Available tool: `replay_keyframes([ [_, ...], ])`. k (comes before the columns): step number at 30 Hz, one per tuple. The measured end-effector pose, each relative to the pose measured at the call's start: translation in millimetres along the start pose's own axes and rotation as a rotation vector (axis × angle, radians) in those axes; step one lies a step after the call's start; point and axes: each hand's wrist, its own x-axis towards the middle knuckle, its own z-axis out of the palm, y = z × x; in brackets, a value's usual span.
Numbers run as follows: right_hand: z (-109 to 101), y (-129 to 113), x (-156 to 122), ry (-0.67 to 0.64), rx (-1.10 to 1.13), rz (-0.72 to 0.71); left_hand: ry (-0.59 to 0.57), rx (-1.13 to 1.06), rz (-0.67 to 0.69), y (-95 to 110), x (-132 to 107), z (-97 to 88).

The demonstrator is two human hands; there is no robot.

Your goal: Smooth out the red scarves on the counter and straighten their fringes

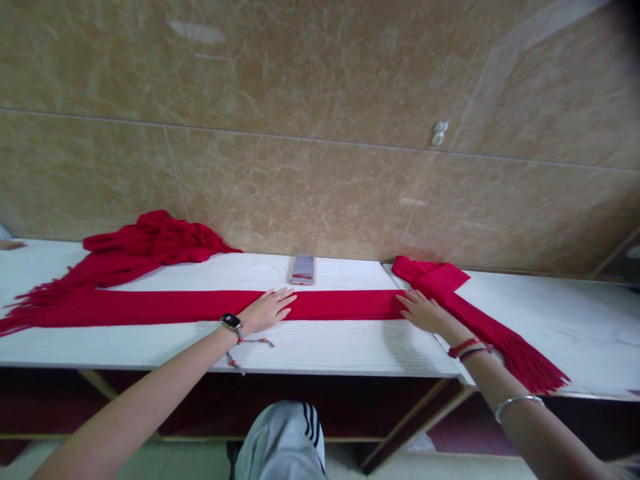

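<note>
- Red scarf [345, 305]: stretched along the white tabletop [330, 347].
- Left hand [265, 311] and right hand [424, 313]: flat on the scarf, each grip spread apart.
- Phone [303, 269]: behind the scarf.

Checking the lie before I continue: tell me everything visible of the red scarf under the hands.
The scarf is plain red, soft-looking cloth, a narrow flat strip along the white shelf. The left hand rests flat on it; the right hand touches its right part. There it folds, and a fringed tail slants toward the near edge. At left it adjoins a crumpled, fringed heap; whether that is one piece, I cannot tell.
</note>
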Motion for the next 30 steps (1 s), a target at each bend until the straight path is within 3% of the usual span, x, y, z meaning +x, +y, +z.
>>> replay_keyframes([
  [2,-5.9,-14.4,4.8,-0.085,0.028,-0.131,0.005,-0.012,0.031,-2.1,-0.4,0.1],
  [5,-7.3,-26.9,6.1,-0.071,0.032,-0.291,-0.001,-0.018,0.069,-4.5,-0.3,-0.1],
  [10,2.3,-1.8,-22.2,0.056,-0.012,-0.235,-0.024,-0.004,0.099,-7.3,0.6,-1.7],
  [15,-5.3,27.9,-45.9,0.062,-0.059,-0.173,-0.016,0.014,0.079,-2.9,8.8,-9.0],
  [20,-30.4,4.7,-20.4,0.031,-0.09,-0.203,0.048,0.055,0.124,34.4,46.0,-15.5],
  [24,-35.7,-19.7,2.2,-0.029,-0.039,-0.233,0.024,0.101,0.22,74.8,81.5,-15.1],
  [30,-28.0,-10.2,-3.9,-0.032,-0.08,-0.166,-0.041,0.215,0.265,96.4,103.3,-16.9],
])
